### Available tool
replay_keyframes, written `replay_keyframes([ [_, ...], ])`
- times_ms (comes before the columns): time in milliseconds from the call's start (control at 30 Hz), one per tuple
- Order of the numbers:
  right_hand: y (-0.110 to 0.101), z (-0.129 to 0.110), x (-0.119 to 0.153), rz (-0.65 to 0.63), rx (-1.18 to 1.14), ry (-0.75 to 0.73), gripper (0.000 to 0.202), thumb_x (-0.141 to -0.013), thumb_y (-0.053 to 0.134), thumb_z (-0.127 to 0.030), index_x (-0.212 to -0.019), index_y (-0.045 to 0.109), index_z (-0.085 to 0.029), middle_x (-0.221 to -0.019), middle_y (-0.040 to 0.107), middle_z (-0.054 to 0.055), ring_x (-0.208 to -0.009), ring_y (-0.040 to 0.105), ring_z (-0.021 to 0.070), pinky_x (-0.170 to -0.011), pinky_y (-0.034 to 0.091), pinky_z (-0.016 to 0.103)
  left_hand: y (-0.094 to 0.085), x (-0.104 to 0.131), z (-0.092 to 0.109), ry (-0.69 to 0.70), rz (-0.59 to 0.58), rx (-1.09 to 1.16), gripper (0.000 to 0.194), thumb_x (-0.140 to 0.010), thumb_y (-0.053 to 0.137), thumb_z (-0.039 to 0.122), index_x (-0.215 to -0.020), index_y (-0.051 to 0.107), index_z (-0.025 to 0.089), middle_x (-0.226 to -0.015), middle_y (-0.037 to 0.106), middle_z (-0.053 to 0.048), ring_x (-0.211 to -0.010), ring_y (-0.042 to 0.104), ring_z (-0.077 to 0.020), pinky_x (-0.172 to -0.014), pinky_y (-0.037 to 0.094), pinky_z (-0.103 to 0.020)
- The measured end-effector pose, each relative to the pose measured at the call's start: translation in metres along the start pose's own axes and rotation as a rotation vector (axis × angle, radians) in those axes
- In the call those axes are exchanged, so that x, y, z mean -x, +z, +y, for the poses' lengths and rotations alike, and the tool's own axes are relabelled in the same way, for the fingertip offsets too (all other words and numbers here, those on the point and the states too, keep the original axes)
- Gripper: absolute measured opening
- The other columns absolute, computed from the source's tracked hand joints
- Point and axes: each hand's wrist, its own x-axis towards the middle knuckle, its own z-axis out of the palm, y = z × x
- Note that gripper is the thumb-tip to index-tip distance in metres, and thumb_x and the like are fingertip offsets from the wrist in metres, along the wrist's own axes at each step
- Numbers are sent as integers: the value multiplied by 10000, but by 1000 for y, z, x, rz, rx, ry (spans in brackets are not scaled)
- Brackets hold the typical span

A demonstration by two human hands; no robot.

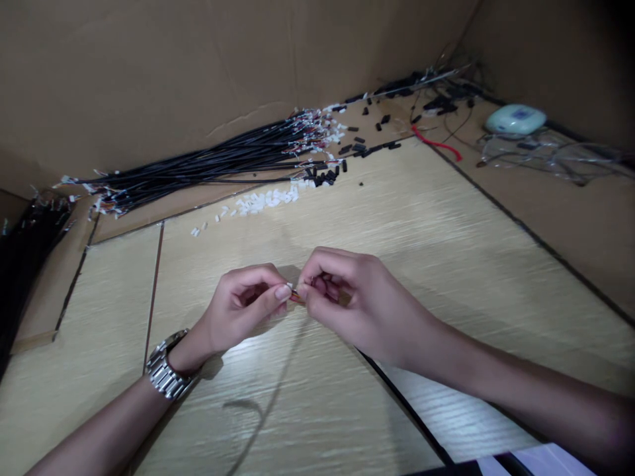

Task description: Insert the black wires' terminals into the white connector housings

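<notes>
My left hand (245,301), with a metal watch (169,370) on its wrist, is closed in a pinch on a small white connector (290,285), mostly covered by the thumb and finger. Thin coloured wires (296,297) cross the short gap to my right hand (360,301), whose thumb and forefinger pinch them. A black cable (404,406) runs from beneath my right hand towards the lower right; its link to the wires is hidden. The fingertips of both hands almost meet above the wooden table (208,410).
A bundle of black cables (198,168) with white-tipped wire ends lies at the back. In front are loose white connectors (268,200) and short black pieces (325,177). More cables (30,258) lie at left. A pale green oval object (516,119) and red strip (439,143) sit back right.
</notes>
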Motion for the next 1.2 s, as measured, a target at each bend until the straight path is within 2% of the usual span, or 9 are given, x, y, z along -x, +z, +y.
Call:
replay_keyframes([
  [233,-1,1,1,-6,38,-49,115,-813,590,-112,-704,591,-149,-634,517,-49,-579,466,61,-519,338,193,0,2,-1,125,13,-161,129,-926,597,186,-802,628,171,-675,566,17,-590,488,-86,-529,372,-213],
  [467,-4,-4,-5,-119,-175,233,146,-815,571,-170,-671,545,-170,-549,429,-75,-504,378,65,-435,281,195,3,2,1,253,62,-275,79,-896,615,130,-827,635,162,-700,594,-5,-619,528,-100,-558,407,-221],
  [600,-3,-4,-4,-157,-215,256,134,-805,566,-176,-673,542,-172,-574,430,-67,-543,382,77,-466,289,210,2,1,2,278,-4,-238,57,-892,598,133,-856,635,157,-724,612,-31,-638,547,-124,-569,428,-246],
  [733,-2,-1,0,-181,-225,239,143,-818,572,-207,-682,541,-175,-601,436,-59,-576,388,87,-496,295,225,0,2,4,253,-60,-193,58,-876,603,118,-839,628,155,-717,613,-32,-629,554,-125,-561,432,-245],
  [833,-3,1,2,-193,-220,218,146,-830,577,-226,-698,540,-175,-608,441,-57,-579,386,88,-496,296,226,1,3,3,252,-39,-211,88,-863,615,105,-794,610,159,-672,593,-12,-585,531,-110,-531,417,-229],
  [1067,-10,-3,0,-124,23,-68,142,-783,581,-65,-676,548,-153,-639,487,-55,-580,430,62,-551,333,204,4,4,3,311,40,-326,93,-853,624,87,-798,597,158,-645,574,8,-556,502,-93,-502,386,-208],
  [1200,-10,-5,1,-115,50,-82,146,-798,576,-57,-688,554,-150,-641,496,-48,-581,446,66,-560,345,202,4,5,3,365,59,-365,100,-846,622,52,-847,608,151,-671,576,3,-579,509,-93,-522,395,-211],
])
